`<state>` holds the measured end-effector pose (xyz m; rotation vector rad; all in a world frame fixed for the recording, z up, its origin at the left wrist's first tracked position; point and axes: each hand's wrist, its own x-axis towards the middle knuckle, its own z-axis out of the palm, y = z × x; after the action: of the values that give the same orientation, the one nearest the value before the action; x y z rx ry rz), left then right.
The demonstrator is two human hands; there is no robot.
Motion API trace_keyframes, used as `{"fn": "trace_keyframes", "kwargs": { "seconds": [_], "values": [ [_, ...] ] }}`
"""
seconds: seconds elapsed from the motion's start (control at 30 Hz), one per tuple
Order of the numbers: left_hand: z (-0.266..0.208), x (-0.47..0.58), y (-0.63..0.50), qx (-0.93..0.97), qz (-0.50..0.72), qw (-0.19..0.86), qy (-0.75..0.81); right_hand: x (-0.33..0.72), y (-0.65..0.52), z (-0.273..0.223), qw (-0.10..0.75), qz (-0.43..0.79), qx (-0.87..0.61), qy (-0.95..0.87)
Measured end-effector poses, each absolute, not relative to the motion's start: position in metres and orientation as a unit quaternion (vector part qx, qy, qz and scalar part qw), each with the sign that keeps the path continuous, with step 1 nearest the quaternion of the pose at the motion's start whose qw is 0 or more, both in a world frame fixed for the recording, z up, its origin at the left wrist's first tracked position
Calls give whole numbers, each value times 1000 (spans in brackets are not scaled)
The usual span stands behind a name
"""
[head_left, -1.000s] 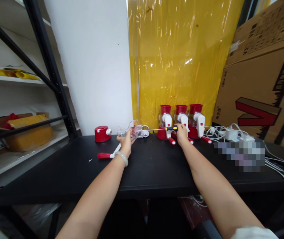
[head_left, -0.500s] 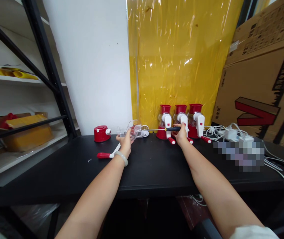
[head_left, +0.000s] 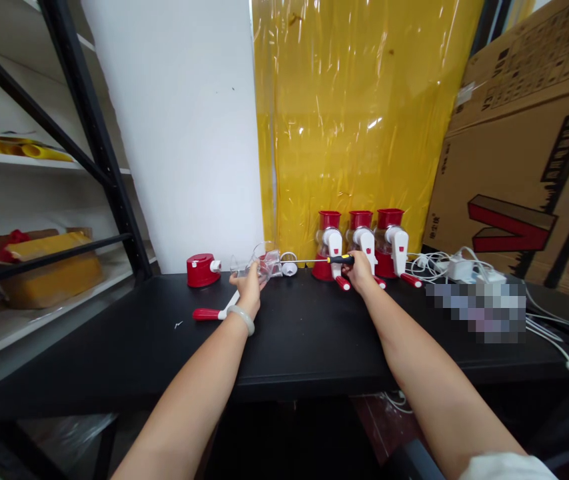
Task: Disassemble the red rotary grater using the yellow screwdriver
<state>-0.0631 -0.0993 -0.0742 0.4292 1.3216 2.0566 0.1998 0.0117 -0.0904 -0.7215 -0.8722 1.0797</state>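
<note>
The left hand grips a clear plastic body near the back of the black table. The right hand pinches a screwdriver by its handle, shaft reaching toward that body, beside three grinders.

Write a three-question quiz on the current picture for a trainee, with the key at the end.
1. Which hand holds the screwdriver?
2. True or false: the left hand grips a clear plastic part, and a round red part sits on the table to the left of that hand.
3. How many upright red-and-white hand-crank machines stand in a row? A) two B) three C) five

Key: 1. The right hand. 2. True. 3. B.
</note>
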Motion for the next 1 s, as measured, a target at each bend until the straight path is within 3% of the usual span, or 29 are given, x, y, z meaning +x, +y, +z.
{"fn": "trace_keyframes", "kwargs": {
  "seconds": [0.37, 0.8, 1.0],
  "values": [
    [-82, -63, -93, 200, 779, 316, 504, 207, 0, -81, 723, 572, -278, -269],
    [-73, -63, -99, 160, 789, 315, 502, 202, 9, -93, 697, 428, -391, -422],
    [-75, -63, -98, 164, 786, 321, 503, 196, 11, -92, 706, 517, -321, -362]
  ]
}}
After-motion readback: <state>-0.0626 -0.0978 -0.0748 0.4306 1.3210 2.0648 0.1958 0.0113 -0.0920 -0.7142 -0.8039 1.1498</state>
